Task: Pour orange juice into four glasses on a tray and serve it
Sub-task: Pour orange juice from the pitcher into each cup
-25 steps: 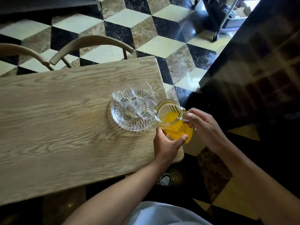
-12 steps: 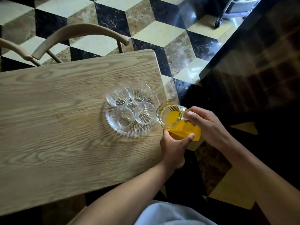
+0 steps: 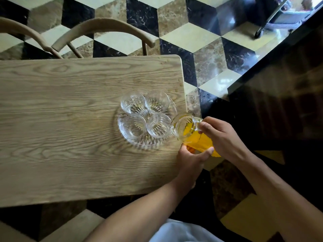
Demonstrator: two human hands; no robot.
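The bench (image 3: 70,119) is pale oak with swirling brown grain. The tray (image 3: 148,145) and four glasses (image 3: 145,117) are clear, cut with radiating ribs. The jug (image 3: 190,131) is clear, its juice bright orange-yellow. The floor (image 3: 192,37) shows a cube pattern of cream, mottled brown and white-veined black marble. The chairs (image 3: 104,25) are light tan wood.
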